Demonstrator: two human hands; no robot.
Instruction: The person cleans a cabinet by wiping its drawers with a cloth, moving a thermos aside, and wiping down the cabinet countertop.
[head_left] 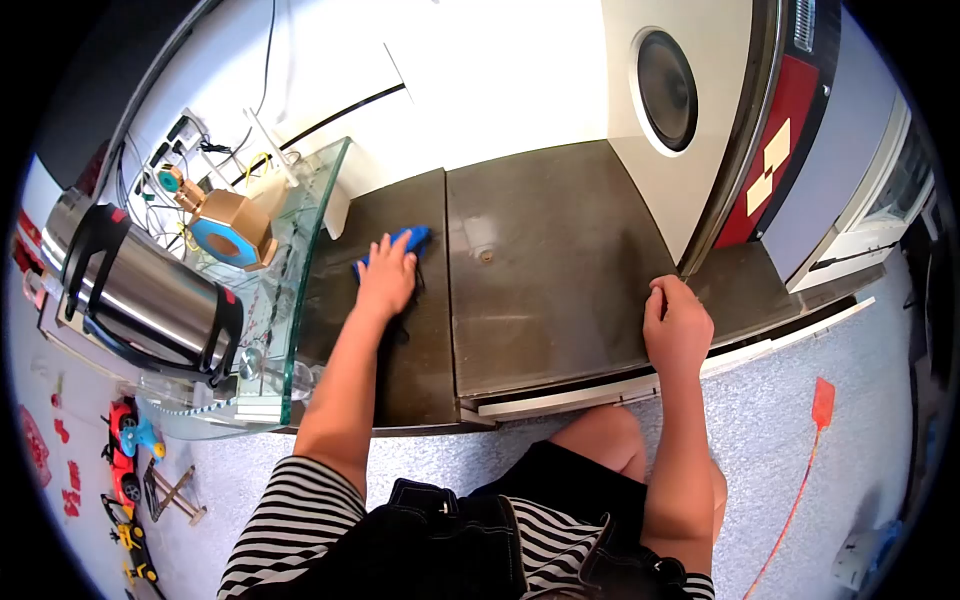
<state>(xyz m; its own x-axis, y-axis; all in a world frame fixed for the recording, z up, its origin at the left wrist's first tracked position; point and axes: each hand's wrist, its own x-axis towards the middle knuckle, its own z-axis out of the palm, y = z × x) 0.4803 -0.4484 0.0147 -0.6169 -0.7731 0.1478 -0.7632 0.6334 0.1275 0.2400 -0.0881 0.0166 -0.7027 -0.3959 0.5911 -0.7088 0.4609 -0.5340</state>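
A blue cloth (416,238) lies bunched on the dark brown cabinet top (560,290), left of the seam between its panels. My left hand (387,275) presses down on the cloth, fingers over it, and part of the cloth is hidden beneath the palm. Further right, my right hand (678,325) is curled with its fingers folded in, at the cabinet's front right part near the base of the speaker (665,95). Nothing shows in the right hand.
On the left, a glass shelf (315,240) carries a steel kettle (150,290) and a gold and blue ornament (232,230). Cables hang behind. Toy vehicles (122,450) and a small folding stool (178,492) stand on the floor; a red fly swatter (822,402) is at right.
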